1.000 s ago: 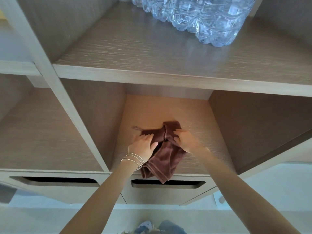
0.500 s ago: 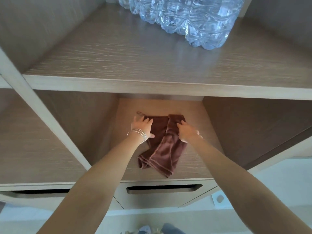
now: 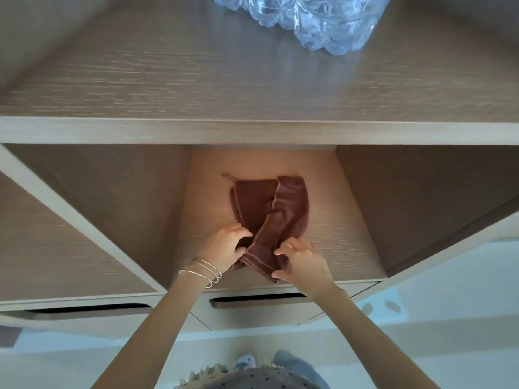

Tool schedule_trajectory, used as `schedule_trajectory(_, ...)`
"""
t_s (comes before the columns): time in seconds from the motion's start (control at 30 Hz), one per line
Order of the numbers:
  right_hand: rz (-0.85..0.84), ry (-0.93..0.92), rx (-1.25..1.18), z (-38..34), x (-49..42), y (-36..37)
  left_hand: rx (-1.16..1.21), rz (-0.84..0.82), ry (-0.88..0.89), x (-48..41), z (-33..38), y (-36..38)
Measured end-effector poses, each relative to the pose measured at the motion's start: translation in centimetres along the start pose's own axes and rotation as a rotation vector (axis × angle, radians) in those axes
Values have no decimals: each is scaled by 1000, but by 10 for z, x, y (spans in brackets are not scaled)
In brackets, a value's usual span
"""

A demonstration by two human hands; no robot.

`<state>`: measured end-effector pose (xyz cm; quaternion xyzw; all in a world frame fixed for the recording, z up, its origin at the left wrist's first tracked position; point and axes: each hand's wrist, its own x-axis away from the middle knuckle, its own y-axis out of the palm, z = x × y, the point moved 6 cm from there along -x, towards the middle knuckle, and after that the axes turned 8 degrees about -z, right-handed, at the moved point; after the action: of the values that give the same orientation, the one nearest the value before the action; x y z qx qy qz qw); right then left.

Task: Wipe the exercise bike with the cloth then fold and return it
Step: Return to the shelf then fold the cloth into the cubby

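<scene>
A brown cloth (image 3: 269, 209) lies crumpled and loosely folded on the floor of the middle cubby of a wooden shelf unit (image 3: 331, 220). Its far part is spread flat, with a small loop at the far left corner. My left hand (image 3: 224, 248), with thin bangles on the wrist, pinches the cloth's near left edge. My right hand (image 3: 302, 262) grips the near right end of the cloth close to the cubby's front edge. No exercise bike is in view.
A shrink-wrapped pack of clear water bottles (image 3: 314, 21) stands on the shelf above. Cubby walls close in on both sides. Below the cubby are drawers with dark slot handles (image 3: 258, 299). A pale floor and my shoes (image 3: 247, 360) show at the bottom.
Both hands have slid back from the cloth's far part to its near end. The cloth now lies deeper and flatter in the cubby. The view has tilted up toward the shelf.
</scene>
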<state>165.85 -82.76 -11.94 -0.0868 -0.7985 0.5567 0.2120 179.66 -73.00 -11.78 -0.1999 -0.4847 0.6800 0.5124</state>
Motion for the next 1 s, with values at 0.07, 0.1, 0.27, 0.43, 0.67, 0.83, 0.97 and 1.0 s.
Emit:
schedule_trajectory(0.07, 52, -5, 37, 0, -1, -4, -7, -15, 5, 2, -1, 0)
schedule_trajectory(0.1, 65, -8, 59, 1, 0, -6, -18, -9, 9, 2, 0, 1)
schedule_trajectory(0.27, 32, 42, 136, 31, 18, -16, -231, 0, -4, -9, 1, 13)
schedule_trajectory(0.43, -26, 160, 137, 81, 46, -28, -319, 45, -67, -20, -3, 14)
schedule_trajectory(0.67, -90, 93, -72, 70, 45, -18, -392, 137, -96, -11, 14, 15)
schedule_trajectory(0.83, -76, 96, -78, 46, 39, 0, -334, 53, 42, 5, 14, 29)
schedule_trajectory(0.97, 1, 122, -182, 49, 41, -8, -314, 45, 32, 11, 10, 20)
schedule_trajectory(1.0, 73, 172, -207, 58, 46, -14, -324, 48, 23, 10, 11, 17)
